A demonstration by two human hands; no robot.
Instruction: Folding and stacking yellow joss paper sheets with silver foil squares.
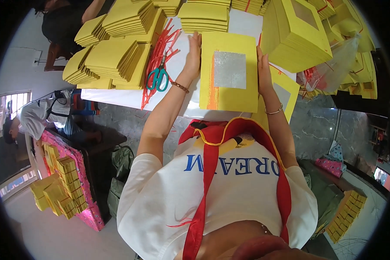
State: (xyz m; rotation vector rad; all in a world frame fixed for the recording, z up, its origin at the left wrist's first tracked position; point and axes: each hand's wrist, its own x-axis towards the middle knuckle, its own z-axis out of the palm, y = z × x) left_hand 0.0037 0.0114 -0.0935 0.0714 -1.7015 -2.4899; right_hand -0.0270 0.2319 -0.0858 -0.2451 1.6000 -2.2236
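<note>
Main item: yellow paper stack (236,96), qty of layers unclear, standing out at mid-counter between both hands, just beyond wearer's chest. Face is showing grey patch (229,70) w/ orange strip (213,95) along its left.

Placement, reasons judged: stack is prob. sitting close in b/c both palms need equal reach; flat pressure from 2 sides is poss. keeping edges even. Scissors (158,78), teal handles, are lying left on red strips (169,37), prob. for easy reach, handles pointing near. Folded yellow bundles (117,60) are filling far left; more bundles (203,17) are lying far centre. Tall yellow block (286,47) is occupying far right, clear plastic bag (340,60) right of it. Such stock is seemingly lining the sides so mid-counter (242,22) is serving as work space. Another yellow piece (290,82) w/ grey patch is lying partly under R forearm.

Pose: forearms are running near to far, approx. parallel, elbows nearer chest. L hand (194,54), beaded bracelet at wrist: opening flat, fingers fairly straight, pointing far, palm facing stack's left edge. R hand (263,69), bangle at wrist: mirroring at right edge, also flat, fingertips partly hidden. Neither is gripping; both are apparently touching stack's sides.
</note>
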